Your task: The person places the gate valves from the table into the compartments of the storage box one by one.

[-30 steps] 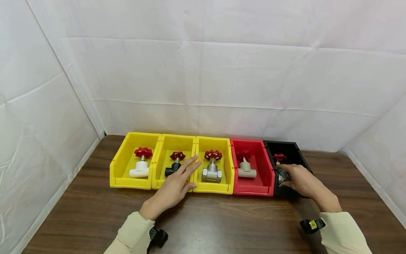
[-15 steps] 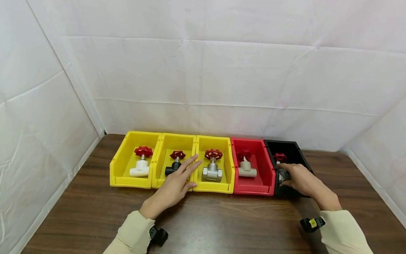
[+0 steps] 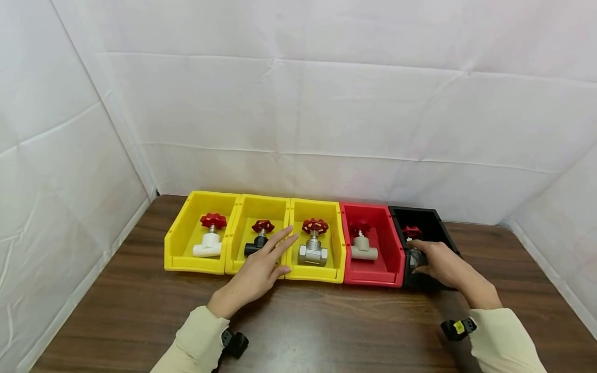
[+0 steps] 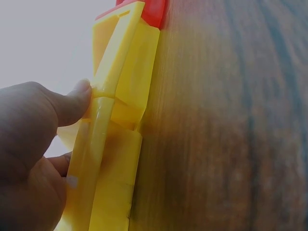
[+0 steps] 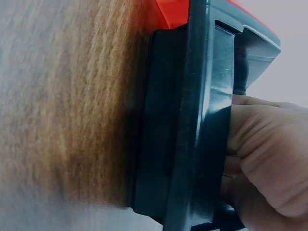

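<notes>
My right hand (image 3: pixel 440 263) reaches into the black bin (image 3: pixel 429 220) at the row's right end. Thumb and fingers hold the dark grey metal body of a gate valve (image 3: pixel 414 257), whose red handwheel (image 3: pixel 411 231) shows beyond the fingertips. In the right wrist view the bin's wall (image 5: pixel 161 125) hides the valve. My left hand (image 3: pixel 254 274) rests with fingers extended over the front rims of two yellow bins. Near its fingers lie a black valve (image 3: pixel 255 245) with a red wheel and a silver valve (image 3: pixel 313 253). In the left wrist view the thumb touches the yellow rim (image 4: pixel 103 91).
The leftmost yellow bin (image 3: pixel 179 243) holds a white valve (image 3: pixel 208 244) with a red wheel. A beige valve (image 3: pixel 364 249) lies in the red bin (image 3: pixel 382 267). All bins stand side by side on the brown wooden table (image 3: pixel 317 326), before a white cloth wall (image 3: pixel 298 114).
The head view has shifted very slightly. Both hands keep their places, the right in the black bin and the left over the yellow rims.
</notes>
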Motion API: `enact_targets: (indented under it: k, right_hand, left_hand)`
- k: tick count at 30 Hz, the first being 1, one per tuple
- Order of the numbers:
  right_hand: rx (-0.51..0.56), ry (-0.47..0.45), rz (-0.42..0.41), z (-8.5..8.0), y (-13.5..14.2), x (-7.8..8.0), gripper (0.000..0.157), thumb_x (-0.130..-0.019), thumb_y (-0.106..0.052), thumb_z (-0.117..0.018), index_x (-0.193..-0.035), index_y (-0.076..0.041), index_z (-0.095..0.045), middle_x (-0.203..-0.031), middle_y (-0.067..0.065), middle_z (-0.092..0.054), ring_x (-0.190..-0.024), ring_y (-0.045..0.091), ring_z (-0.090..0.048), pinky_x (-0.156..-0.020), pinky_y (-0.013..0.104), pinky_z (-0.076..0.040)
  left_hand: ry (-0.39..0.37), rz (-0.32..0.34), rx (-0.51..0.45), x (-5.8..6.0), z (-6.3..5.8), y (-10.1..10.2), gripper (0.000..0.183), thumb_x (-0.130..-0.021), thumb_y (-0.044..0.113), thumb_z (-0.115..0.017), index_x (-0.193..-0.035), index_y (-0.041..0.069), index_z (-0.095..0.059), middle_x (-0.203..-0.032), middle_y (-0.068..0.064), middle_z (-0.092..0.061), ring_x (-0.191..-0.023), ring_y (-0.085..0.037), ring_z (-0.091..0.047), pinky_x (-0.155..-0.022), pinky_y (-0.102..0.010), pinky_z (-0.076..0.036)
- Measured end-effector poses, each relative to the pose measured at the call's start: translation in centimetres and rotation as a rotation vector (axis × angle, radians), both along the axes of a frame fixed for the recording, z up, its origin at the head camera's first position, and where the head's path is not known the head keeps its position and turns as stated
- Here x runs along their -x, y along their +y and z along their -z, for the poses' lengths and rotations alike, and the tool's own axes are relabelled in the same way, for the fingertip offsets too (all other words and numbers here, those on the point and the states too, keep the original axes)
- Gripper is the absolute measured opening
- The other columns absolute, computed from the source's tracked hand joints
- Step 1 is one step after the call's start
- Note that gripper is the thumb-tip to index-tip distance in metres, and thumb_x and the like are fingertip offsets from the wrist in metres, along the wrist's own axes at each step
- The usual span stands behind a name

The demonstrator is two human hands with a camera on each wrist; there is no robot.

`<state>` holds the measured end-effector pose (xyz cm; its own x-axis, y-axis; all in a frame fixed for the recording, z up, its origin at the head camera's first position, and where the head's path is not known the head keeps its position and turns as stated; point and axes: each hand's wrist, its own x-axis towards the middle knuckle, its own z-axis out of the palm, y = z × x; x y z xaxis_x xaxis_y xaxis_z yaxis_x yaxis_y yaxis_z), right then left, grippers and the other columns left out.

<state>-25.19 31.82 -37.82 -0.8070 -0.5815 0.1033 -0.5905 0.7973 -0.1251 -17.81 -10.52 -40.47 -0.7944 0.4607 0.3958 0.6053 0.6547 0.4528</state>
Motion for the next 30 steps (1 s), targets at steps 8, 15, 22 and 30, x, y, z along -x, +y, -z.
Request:
enact_targets:
  k: [8,15,22,30]
  right_hand:
    - [-0.022,-0.049,0.055,-0.8,-0.1,-0.8,0.052,-0.074,-0.002,-0.080,-0.122,0.004,-0.058,-0.113,0.023,-0.062,-0.103,0.040,-0.059,-0.083,0.054,-0.047]
    - [0.030,-0.038,0.073,-1.2,-0.5,-2.4,0.046,-0.084,0.002,-0.070,-0.127,0.003,-0.056,-0.118,0.026,-0.057,-0.109,0.043,-0.054,-0.085,0.056,-0.046]
    - [0.055,0.004,0.075,-1.4,-1.4,-4.1,0.038,-0.089,-0.008,-0.068,-0.125,0.000,-0.059,-0.118,0.022,-0.058,-0.108,0.042,-0.055,-0.085,0.056,-0.045]
    - [0.154,0.106,0.107,-2.4,-2.5,-6.4,0.039,-0.092,-0.024,-0.067,-0.126,-0.006,-0.060,-0.125,0.018,-0.056,-0.113,0.040,-0.053,-0.085,0.057,-0.044]
  left_hand:
    - [0.001,0.020,-0.014,0.3,-0.1,0.0,0.068,-0.090,0.015,-0.066,-0.149,0.012,-0.033,-0.156,-0.009,-0.023,-0.055,-0.007,-0.040,-0.056,-0.022,-0.042]
    - [-0.039,0.022,0.013,0.1,-0.7,-0.5,0.071,-0.091,0.013,-0.066,-0.151,0.012,-0.029,-0.157,-0.010,-0.019,-0.058,-0.006,-0.044,-0.062,-0.023,-0.046]
    - [-0.067,-0.032,0.039,-0.6,-1.6,-1.0,0.063,-0.092,0.017,-0.066,-0.147,0.010,-0.037,-0.155,-0.012,-0.024,-0.085,-0.020,-0.062,-0.078,-0.032,-0.051]
    - [0.037,-0.143,0.104,-2.7,-3.4,-2.8,0.066,-0.089,0.025,-0.069,-0.145,0.006,-0.039,-0.145,-0.018,-0.041,-0.116,-0.038,-0.052,-0.095,-0.052,-0.041]
